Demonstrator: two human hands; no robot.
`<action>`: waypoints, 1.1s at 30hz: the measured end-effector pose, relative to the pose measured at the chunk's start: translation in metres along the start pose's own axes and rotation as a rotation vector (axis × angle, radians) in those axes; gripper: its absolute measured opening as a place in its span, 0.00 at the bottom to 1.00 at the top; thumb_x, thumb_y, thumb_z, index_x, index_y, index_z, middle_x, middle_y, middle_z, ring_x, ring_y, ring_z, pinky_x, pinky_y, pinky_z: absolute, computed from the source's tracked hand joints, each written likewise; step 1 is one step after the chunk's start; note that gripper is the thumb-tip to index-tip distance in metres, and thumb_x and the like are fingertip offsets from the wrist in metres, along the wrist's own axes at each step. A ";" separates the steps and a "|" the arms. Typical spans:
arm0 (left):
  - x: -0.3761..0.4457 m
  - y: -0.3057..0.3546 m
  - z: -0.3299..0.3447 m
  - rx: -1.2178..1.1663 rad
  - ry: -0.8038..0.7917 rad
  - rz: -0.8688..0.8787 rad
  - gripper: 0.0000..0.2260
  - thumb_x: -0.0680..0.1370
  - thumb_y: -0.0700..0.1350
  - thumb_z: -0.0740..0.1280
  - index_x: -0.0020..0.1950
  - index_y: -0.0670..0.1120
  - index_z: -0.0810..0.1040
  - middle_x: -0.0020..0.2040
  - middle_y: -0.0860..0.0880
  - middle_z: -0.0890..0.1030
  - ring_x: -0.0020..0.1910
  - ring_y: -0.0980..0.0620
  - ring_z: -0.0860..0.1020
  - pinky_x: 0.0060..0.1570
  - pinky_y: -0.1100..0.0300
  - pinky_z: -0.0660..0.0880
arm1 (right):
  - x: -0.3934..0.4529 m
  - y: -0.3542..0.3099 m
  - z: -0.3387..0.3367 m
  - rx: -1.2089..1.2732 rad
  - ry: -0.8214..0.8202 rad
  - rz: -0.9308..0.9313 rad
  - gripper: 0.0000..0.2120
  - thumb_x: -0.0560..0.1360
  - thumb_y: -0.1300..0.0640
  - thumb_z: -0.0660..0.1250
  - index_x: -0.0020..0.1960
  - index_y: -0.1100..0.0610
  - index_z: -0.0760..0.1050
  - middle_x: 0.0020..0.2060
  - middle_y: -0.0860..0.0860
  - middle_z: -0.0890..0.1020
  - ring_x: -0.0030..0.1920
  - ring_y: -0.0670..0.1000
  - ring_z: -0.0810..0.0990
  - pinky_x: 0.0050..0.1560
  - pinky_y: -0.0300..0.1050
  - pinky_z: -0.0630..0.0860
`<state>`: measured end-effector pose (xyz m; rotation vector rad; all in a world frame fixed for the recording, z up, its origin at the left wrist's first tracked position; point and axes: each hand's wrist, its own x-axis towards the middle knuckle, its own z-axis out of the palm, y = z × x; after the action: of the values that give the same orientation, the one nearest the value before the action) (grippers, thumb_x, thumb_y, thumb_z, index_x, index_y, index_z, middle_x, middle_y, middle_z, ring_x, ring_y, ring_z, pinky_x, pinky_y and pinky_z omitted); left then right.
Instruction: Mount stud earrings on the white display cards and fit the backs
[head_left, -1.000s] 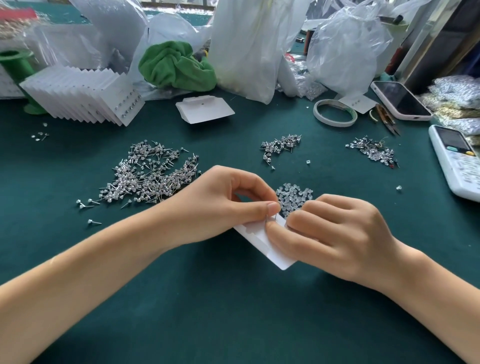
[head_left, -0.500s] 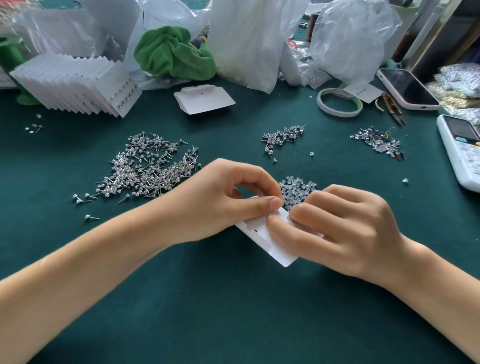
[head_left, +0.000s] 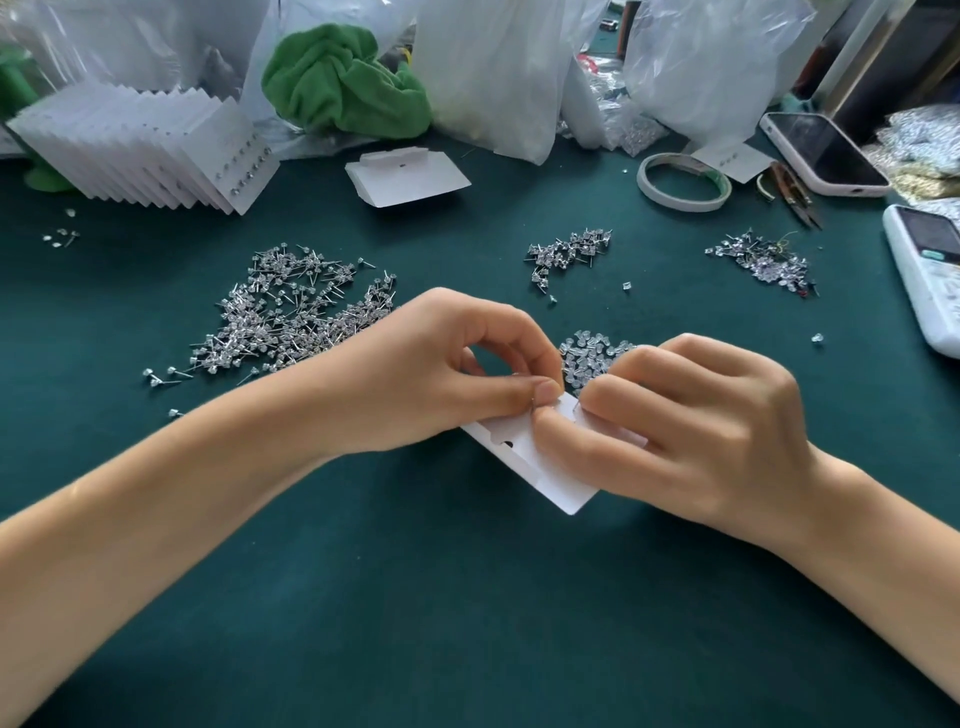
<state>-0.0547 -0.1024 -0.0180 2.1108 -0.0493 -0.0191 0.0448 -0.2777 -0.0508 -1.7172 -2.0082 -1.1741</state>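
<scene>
Left hand (head_left: 436, 374): thumb and forefinger pinch the upper edge of the white card (head_left: 540, 457), the other fingers curled behind it
Right hand (head_left: 691, 431): thumb and forefinger pinch together at the same edge of the card, tips almost touching the left thumb; whatever small part sits between them is hidden
Card: held just above the table (head_left: 467, 597), tilted, its lower corner pointing toward the person, a small dark hole showing near the left thumb
Step, as I judge it: a stud or its back is being worked through the card
Backs (head_left: 592, 358): a small clear heap on the table just behind the fingertips
Loose studs (head_left: 291, 322): a big pile to the left, two smaller piles (head_left: 569, 254) further back
Finished cards (head_left: 145, 150): fanned in a row at far left, a blank folded card (head_left: 408, 176) lying apart from them
Risk: the part is tiny and the pinch covers it, so a slip could drop it among the backs below
Risk: pressing hard at one edge could crease the thin card
Risk: a post entering at an angle could tear the hole
</scene>
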 end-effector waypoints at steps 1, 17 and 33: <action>0.000 0.000 0.000 0.005 0.000 0.002 0.02 0.74 0.43 0.70 0.42 0.49 0.80 0.32 0.59 0.78 0.28 0.42 0.69 0.32 0.44 0.71 | 0.000 0.000 0.000 -0.001 0.002 0.001 0.18 0.65 0.70 0.72 0.48 0.53 0.74 0.26 0.49 0.72 0.25 0.53 0.72 0.23 0.44 0.69; 0.002 -0.007 -0.001 -0.144 0.085 -0.038 0.03 0.72 0.44 0.71 0.42 0.45 0.83 0.38 0.47 0.84 0.35 0.58 0.78 0.38 0.64 0.74 | 0.005 0.002 0.001 0.033 -0.008 0.051 0.14 0.69 0.73 0.67 0.42 0.56 0.83 0.26 0.51 0.73 0.27 0.54 0.74 0.21 0.43 0.67; 0.001 -0.001 0.000 0.083 0.060 0.027 0.02 0.74 0.42 0.70 0.43 0.46 0.82 0.38 0.54 0.83 0.40 0.59 0.80 0.46 0.56 0.76 | 0.002 0.000 0.003 -0.122 0.059 -0.060 0.15 0.68 0.69 0.68 0.50 0.54 0.74 0.28 0.48 0.73 0.30 0.51 0.76 0.27 0.40 0.62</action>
<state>-0.0539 -0.1017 -0.0188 2.1918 -0.0435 0.0637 0.0455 -0.2742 -0.0517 -1.6666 -2.0042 -1.3771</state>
